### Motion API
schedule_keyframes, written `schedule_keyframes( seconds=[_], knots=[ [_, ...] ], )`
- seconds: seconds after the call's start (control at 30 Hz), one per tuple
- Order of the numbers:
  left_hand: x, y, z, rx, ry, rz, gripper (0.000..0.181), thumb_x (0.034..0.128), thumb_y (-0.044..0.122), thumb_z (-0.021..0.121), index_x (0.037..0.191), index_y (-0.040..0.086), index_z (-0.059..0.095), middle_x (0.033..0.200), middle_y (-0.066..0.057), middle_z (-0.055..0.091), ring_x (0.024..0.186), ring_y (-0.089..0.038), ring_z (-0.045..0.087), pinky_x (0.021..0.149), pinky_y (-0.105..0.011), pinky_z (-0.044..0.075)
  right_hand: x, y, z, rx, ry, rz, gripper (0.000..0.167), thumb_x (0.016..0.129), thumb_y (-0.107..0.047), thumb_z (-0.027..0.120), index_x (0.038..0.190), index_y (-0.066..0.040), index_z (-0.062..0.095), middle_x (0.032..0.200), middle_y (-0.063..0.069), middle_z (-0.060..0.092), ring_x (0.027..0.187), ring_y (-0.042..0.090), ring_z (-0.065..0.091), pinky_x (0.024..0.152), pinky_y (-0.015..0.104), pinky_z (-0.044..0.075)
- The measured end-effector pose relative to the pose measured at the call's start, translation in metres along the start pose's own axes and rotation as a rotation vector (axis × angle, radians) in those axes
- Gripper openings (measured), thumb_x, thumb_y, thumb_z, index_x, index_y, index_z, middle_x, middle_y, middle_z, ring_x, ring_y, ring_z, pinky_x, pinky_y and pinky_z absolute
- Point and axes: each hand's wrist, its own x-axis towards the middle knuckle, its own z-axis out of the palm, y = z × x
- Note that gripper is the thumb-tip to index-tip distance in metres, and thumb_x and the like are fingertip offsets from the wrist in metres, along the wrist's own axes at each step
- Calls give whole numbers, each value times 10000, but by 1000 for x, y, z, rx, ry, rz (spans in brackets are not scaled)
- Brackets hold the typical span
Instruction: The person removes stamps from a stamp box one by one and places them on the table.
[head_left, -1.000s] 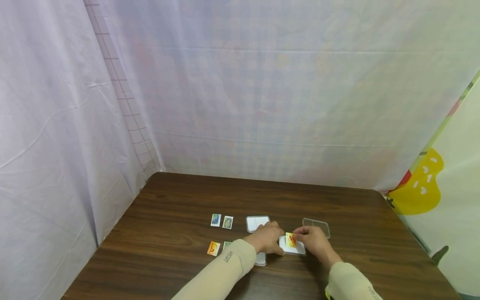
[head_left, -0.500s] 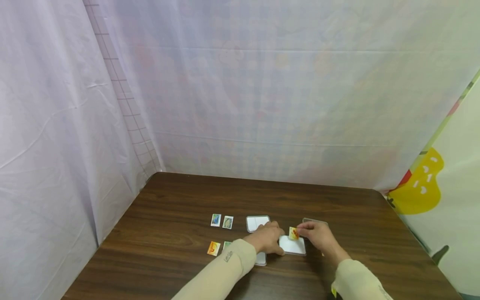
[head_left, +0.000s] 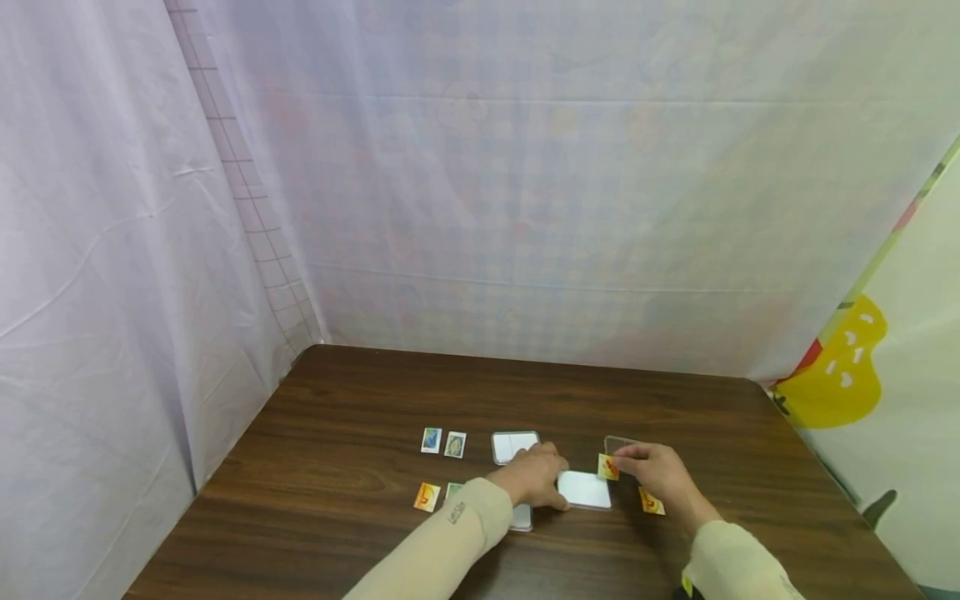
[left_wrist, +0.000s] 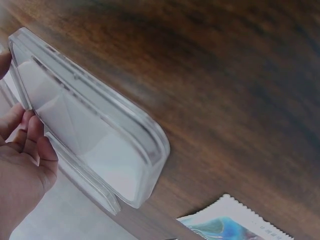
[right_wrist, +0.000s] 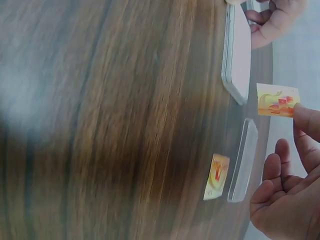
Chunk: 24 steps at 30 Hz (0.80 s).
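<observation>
My right hand (head_left: pixel 662 477) pinches a small yellow-orange postage stamp (head_left: pixel 607 467) between thumb and forefinger. In the right wrist view that stamp (right_wrist: pixel 275 102) is lifted above the table. It hangs by the right end of a flat clear case (head_left: pixel 585 492) with a white inside. My left hand (head_left: pixel 528 477) grips this case's left end, thumb on the near side and forefinger on the far side. A second orange stamp (head_left: pixel 651 502) lies on the table below my right wrist. Behind the right hand, a clear lid (head_left: pixel 619 442) is partly covered.
Two more clear cases, one farther back (head_left: pixel 514 446) and one nearer (head_left: pixel 522 519), lie around the left forearm, partly hidden. Several stamps lie left of them, including a blue one (head_left: pixel 431 440) and an orange one (head_left: pixel 427 497). A curtain hangs behind the brown table (head_left: pixel 360 392).
My right hand has carried the stamp from over the case's white surface towards the right and slightly back. The orange stamp under the wrist has come into sight. The left hand stays put.
</observation>
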Motion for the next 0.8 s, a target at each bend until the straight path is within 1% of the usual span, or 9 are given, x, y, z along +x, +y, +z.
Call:
schedule_keyframes(
  seconds=[0.17,0.3,0.37,0.5,0.6,0.8],
  knots=[
    [1,-1,0,0,-3,-4,430,758,401,837,1099,172,712,1038,55,577,940,-93,503,816,-272,413,0,9,-6,-4,-6,-13,208,923,-191,677,996,-5,732,1106,187,681,1087,388,579,902,549,444],
    [1,0,0,2,-7,-3,438,761,401,833,1112,170,709,1065,52,582,960,-97,504,829,-278,413,-2,15,-10,-16,-10,-21,211,929,-193,671,981,2,733,1071,170,692,1076,376,585,912,550,436],
    [1,0,0,6,-11,-5,443,763,406,829,1120,173,707,1077,54,582,969,-97,504,835,-280,414,-3,16,-11,-21,-11,-14,214,927,-202,676,972,-1,733,1049,150,697,1046,349,593,893,529,441],
    [0,0,0,8,-12,-4,442,762,412,828,1117,177,707,1078,59,582,969,-92,504,832,-277,414,-7,18,-12,-19,-15,3,213,918,-198,683,963,6,727,959,100,700,913,250,593,805,415,450],
    [0,1,-1,6,-11,-4,442,762,414,827,1116,179,706,1076,61,579,967,-89,503,835,-277,413,-9,20,-13,-15,-17,1,206,910,-184,687,956,13,727,927,87,696,854,206,573,753,355,430],
    [-1,0,-1,9,-13,-4,422,765,415,825,1094,180,705,1084,56,580,972,-92,505,836,-278,414,-10,20,-14,-15,-36,6,199,902,-181,697,960,8,725,902,60,689,849,200,564,749,352,417]
  ],
)
